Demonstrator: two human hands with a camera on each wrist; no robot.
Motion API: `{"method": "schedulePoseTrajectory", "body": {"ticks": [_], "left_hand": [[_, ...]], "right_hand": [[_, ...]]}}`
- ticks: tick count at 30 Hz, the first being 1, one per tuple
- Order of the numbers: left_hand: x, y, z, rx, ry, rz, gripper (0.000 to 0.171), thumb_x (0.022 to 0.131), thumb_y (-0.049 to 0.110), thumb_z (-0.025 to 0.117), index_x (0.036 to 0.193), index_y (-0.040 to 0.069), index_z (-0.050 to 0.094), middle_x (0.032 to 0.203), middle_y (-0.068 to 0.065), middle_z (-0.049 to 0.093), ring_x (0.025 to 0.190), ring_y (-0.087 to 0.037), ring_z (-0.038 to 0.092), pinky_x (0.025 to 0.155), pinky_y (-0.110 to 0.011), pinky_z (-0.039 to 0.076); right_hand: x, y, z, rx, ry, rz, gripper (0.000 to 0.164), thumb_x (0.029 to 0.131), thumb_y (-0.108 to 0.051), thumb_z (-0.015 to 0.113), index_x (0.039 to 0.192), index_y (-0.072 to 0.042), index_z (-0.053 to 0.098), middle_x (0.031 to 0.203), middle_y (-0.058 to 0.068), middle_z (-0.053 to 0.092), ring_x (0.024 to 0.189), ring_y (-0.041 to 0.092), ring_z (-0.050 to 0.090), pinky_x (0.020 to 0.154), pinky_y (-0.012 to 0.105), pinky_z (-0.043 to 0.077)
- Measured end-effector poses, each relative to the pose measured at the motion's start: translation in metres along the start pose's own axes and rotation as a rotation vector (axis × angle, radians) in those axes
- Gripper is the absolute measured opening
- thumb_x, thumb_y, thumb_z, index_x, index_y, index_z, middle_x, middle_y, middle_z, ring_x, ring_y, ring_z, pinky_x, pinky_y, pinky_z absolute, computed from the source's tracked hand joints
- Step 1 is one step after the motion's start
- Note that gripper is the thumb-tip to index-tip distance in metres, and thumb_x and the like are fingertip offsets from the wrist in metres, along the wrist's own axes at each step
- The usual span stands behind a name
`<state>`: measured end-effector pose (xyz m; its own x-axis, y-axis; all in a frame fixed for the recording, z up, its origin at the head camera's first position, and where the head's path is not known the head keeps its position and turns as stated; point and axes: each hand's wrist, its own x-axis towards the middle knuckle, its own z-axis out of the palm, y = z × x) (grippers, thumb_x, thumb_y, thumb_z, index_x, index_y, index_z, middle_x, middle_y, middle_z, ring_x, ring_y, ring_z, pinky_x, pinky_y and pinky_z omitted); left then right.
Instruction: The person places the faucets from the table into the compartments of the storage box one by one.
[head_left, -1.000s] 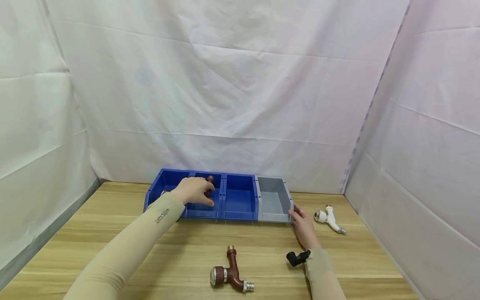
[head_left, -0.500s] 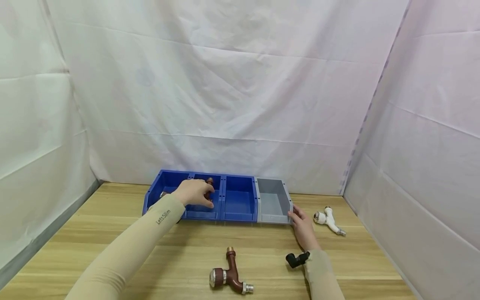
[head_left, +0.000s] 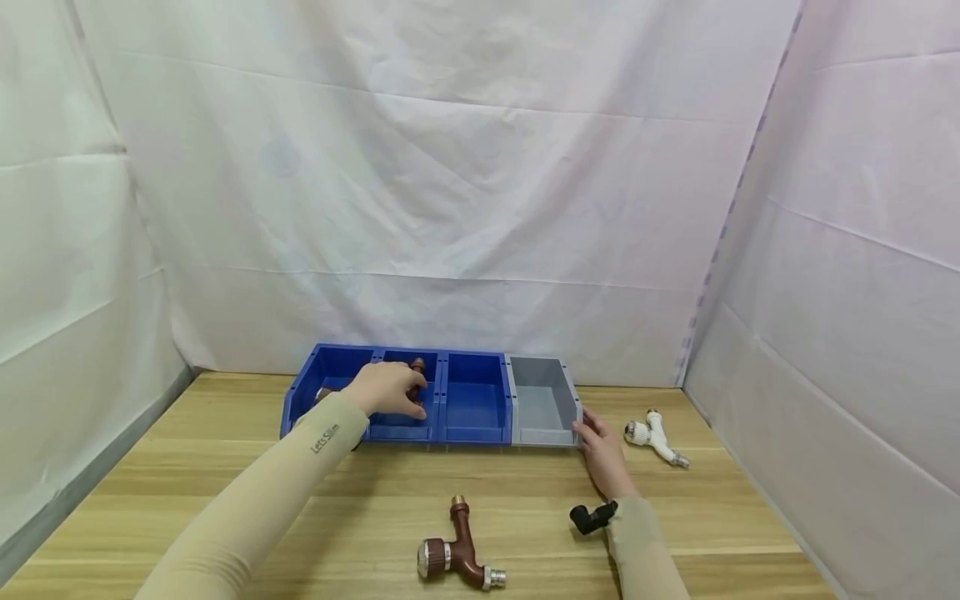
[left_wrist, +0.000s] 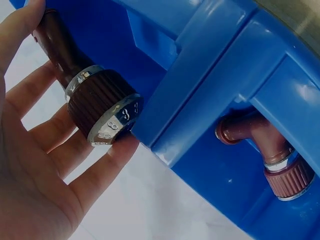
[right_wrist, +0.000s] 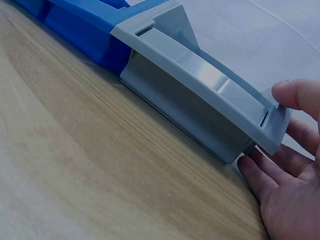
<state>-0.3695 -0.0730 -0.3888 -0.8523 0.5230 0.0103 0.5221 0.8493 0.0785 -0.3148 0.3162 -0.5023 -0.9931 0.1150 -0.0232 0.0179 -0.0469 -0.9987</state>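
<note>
My left hand (head_left: pixel 384 388) reaches into the second blue bin (head_left: pixel 405 432) from the left and holds a dark red faucet (left_wrist: pixel 102 102). In the left wrist view, the thumb lies at the pipe end and the fingers spread behind the ribbed knob. A second dark red faucet (left_wrist: pixel 265 137) lies in the leftmost bin, mostly covered by my arm in the head view. At the right end of the row, my right hand (head_left: pixel 606 457) grips the outer side of the grey bin (right_wrist: pixel 185 105), thumb on its upper edge and fingers lower down.
Another dark red faucet (head_left: pixel 465 550) lies on the wooden table (head_left: pixel 360 517) toward the front. A white faucet (head_left: pixel 657 435) lies right of my right hand. Behind the joined bins hangs a white curtain (head_left: pixel 450 208), with more cloth at both sides.
The head view has shifted slightly. Both hands keep their places at the bins.
</note>
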Motion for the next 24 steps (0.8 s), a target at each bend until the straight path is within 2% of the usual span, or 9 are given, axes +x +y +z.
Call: {"method": "schedulePoseTrajectory", "body": {"ticks": [4,11,19,24], "left_hand": [[0.0007,0.0006,0.0004,0.008,-0.009,-0.003,0.057,0.077,0.053,0.076,0.125,0.023,0.066,0.113,-0.002,0.065,0.102,-0.024,0.060,0.078,-0.047,0.051],[0.0022,0.0003,0.0026,0.006,-0.012,-0.002,0.057,0.077,0.054,0.076,0.124,0.024,0.066,0.112,-0.001,0.065,0.102,-0.023,0.060,0.079,-0.047,0.051],[0.0029,-0.0015,0.0063,0.003,-0.024,0.002,0.058,0.076,0.053,0.077,0.125,0.022,0.066,0.116,-0.003,0.065,0.103,-0.025,0.061,0.080,-0.048,0.051],[0.0031,-0.0020,0.0075,0.006,-0.028,0.000,0.058,0.076,0.052,0.078,0.124,0.023,0.067,0.113,-0.002,0.066,0.101,-0.024,0.061,0.079,-0.047,0.051]], "right_hand": [[0.0004,0.0007,0.0000,0.001,-0.009,-0.001,0.063,0.099,-0.023,0.056,0.152,-0.004,0.027,0.153,0.017,0.028,0.137,0.025,0.031,0.111,0.042,0.028],[0.0006,0.0000,0.0000,0.002,-0.005,-0.003,0.061,0.099,-0.022,0.056,0.151,-0.005,0.029,0.152,0.015,0.031,0.135,0.023,0.034,0.106,0.032,0.035],[-0.0023,-0.0020,0.0033,0.004,-0.004,-0.001,0.058,0.101,-0.018,0.052,0.152,-0.004,0.027,0.153,0.016,0.028,0.137,0.024,0.031,0.111,0.042,0.027],[-0.0018,-0.0012,0.0044,-0.002,0.003,-0.002,0.056,0.101,-0.018,0.052,0.151,-0.005,0.029,0.153,0.016,0.029,0.136,0.024,0.032,0.111,0.042,0.027]]}}
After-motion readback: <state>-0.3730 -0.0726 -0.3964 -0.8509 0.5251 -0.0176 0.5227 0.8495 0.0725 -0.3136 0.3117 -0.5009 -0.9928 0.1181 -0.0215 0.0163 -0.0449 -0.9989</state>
